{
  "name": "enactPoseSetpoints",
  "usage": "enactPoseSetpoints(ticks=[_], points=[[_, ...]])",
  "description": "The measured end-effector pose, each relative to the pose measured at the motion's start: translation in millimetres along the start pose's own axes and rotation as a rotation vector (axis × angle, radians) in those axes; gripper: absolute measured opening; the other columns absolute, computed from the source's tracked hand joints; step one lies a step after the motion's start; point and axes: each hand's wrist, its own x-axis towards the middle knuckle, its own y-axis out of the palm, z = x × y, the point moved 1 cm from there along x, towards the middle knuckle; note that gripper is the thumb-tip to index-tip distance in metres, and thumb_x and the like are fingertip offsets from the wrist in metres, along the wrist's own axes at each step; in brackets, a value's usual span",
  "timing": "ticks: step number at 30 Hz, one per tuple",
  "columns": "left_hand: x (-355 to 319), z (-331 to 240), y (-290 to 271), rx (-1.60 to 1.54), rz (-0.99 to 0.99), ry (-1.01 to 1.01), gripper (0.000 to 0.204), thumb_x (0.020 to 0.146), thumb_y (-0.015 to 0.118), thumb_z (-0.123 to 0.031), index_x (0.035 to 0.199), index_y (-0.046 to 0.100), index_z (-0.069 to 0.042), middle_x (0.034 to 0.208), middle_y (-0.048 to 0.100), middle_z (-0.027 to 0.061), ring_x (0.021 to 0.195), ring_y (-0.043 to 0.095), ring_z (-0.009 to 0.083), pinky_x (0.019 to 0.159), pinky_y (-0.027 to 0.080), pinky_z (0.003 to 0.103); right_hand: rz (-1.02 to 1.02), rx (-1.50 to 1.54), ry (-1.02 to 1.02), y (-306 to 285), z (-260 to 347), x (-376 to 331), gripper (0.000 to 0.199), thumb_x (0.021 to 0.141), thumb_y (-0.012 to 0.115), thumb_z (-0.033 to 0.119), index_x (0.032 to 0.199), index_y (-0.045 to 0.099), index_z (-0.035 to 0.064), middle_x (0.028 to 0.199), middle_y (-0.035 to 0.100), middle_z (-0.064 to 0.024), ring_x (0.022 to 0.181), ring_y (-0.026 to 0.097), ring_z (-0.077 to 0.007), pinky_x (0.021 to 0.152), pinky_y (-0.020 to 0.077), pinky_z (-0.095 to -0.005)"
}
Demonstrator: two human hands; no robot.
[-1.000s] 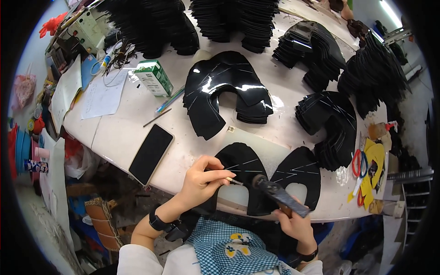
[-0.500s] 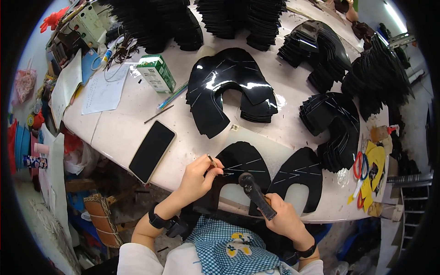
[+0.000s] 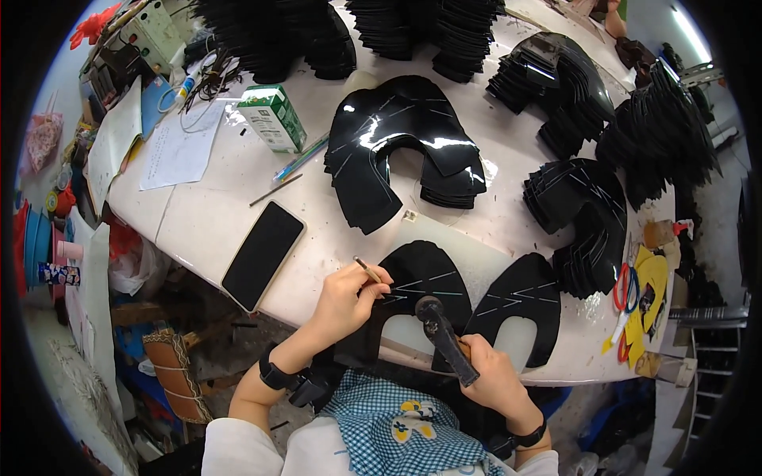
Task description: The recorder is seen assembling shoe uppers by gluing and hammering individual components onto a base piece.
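The left hand (image 3: 345, 300) is closed on a slim rod (image 3: 366, 268), pinched between thumb and fingers, its lower end at the surface of an arched black piece (image 3: 426, 262); whether the tip touches cannot be told. The right hand (image 3: 494, 379) is clamped round a hammer (image 3: 446, 341) – its head hangs over the same piece, just right of the rod. That piece lies at the near edge of the counter (image 3: 190, 218), partly on a pale translucent board (image 3: 468, 242), marked with thin light lines. A second black panel (image 3: 524, 289), marked alike, lies just to its right. Beyond the board sits a glossy black stack (image 3: 401, 111). A phone (image 3: 264, 255) lies left of the left hand – scissors (image 3: 625, 285) lie well to the right, beside yellow material (image 3: 651, 274).
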Motion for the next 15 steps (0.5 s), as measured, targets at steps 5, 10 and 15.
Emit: enactPoseSetpoints(ticks=[5,10,15], points=[[0.1,-0.7,4.2,0.016,-0.015,0.008,0.009,0.071,0.057,0.011,0.078,0.058,0.005,0.074,0.059,0.0108,0.059,0.059,0.0157,0.055,0.048,0.024,-0.011,0.006,-0.008,0.6,-2.0,-0.1,0.039,0.069,0.061,0.004,0.103,0.044,-0.0023,0.086,0.056,-0.0219,0.075,0.058,-0.0400,0.062,0.0481,-0.0419],[-0.3,2.2,5.2,-0.012,-0.012,-0.029,0.008,0.073,0.055,0.011,0.078,0.058,0.005,0.074,0.059,0.0103,0.059,0.060,0.0163,0.054,0.047,0.024,-0.014,0.005,-0.025,1.1,-2.2,0.0,0.038,0.069,0.061,0.003,0.103,0.044,-0.0027,0.086,0.056,-0.0219,0.074,0.057,-0.0401,0.062,0.0479,-0.0420],[-0.8,1.4,5.8,0.003,-0.013,-0.027,0.009,0.073,0.054,0.013,0.078,0.058,0.006,0.074,0.059,0.0103,0.059,0.060,0.0152,0.055,0.048,0.023,-0.018,0.005,-0.034,1.8,-3.8,0.0,0.038,0.068,0.060,0.003,0.102,0.044,-0.0028,0.086,0.055,-0.0217,0.074,0.057,-0.0401,0.061,0.0478,-0.0420]])
